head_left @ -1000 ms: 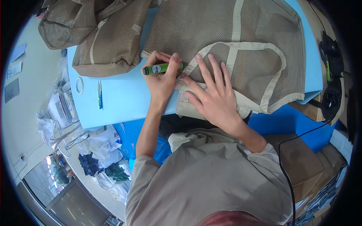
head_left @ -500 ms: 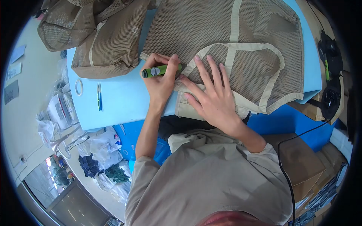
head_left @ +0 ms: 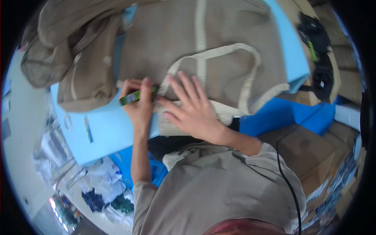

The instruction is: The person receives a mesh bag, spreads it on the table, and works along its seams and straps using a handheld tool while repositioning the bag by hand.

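Observation:
My left hand (head_left: 140,107) is closed around a thick green marker-like tool (head_left: 131,97), which points right towards the lower edge of a brown mesh bag (head_left: 156,47). Whatever touches its tip is too blurred to make out. Palm down with fingers spread, my right hand (head_left: 197,115) presses on the bag beside the tool, over the base of a cream strap (head_left: 231,49). A cream fabric flap (head_left: 169,126) hangs below the hands at the table edge. The bag lies flat on the light blue table (head_left: 107,137).
More brown mesh bags (head_left: 92,78) are heaped at the left. Small snips (head_left: 88,130) and a white ring (head_left: 67,122) lie on the table's left part. Black gear (head_left: 322,80) is at the right, above a blue bin (head_left: 274,113) and cardboard box (head_left: 301,149).
The head view has swung, so the bag, table and hands appear farther left and lower, and blurred. Both hands keep nearly the same pose on the bag.

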The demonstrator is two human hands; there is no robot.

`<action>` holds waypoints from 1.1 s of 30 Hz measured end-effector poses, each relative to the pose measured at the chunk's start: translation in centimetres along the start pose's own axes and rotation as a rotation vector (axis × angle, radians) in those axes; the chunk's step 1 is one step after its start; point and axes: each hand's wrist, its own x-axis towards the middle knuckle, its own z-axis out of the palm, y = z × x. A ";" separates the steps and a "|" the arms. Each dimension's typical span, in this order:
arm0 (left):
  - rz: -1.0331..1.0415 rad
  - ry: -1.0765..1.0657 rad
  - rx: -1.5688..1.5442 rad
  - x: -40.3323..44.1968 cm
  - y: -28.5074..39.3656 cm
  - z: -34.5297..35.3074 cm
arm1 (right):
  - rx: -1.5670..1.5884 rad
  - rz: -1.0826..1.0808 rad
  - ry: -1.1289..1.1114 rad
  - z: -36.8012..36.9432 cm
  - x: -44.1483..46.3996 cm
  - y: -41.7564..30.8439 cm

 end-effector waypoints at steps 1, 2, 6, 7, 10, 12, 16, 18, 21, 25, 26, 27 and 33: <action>0.006 0.010 0.008 0.0 -0.4 -0.1 | 0.006 -0.001 0.010 0.0 -0.1 0.1; 0.017 0.021 0.017 0.1 -0.6 -0.2 | 0.013 -0.003 0.026 0.0 0.0 0.0; -0.036 0.076 -0.086 -0.2 -0.1 -0.1 | 0.044 -0.005 0.083 -0.6 1.7 0.0; -0.045 0.074 -0.110 -0.1 -0.3 -0.2 | 0.143 -0.019 0.134 -0.8 2.5 0.2; -0.047 0.084 -0.118 0.1 0.0 -0.5 | 0.144 0.038 0.039 0.7 4.0 1.2; -0.092 0.142 -0.262 -0.1 0.6 -0.3 | 0.126 -0.030 0.239 0.5 4.3 1.3; -0.051 0.157 -0.266 -0.6 1.1 -0.5 | 0.267 -0.010 0.206 2.2 4.2 2.3; -0.031 0.170 -0.289 -0.4 1.2 -1.5 | 0.325 -0.019 0.249 1.2 4.2 1.9; 0.116 0.096 -0.244 1.4 2.9 -2.5 | 0.337 -0.158 0.290 -0.9 2.6 1.4; 0.342 -0.308 0.244 2.6 8.1 0.0 | 0.233 -0.438 0.390 -1.9 -1.9 1.1; 0.407 -0.390 0.378 2.6 8.7 1.4 | 0.206 -0.483 0.419 -2.2 -3.2 0.8; 0.404 -0.381 0.375 2.8 9.0 2.8 | 0.207 -0.474 0.419 -2.8 -4.3 0.4; 0.570 -0.541 0.731 5.6 5.0 7.5 | 0.076 -0.194 0.531 -7.3 -11.4 0.4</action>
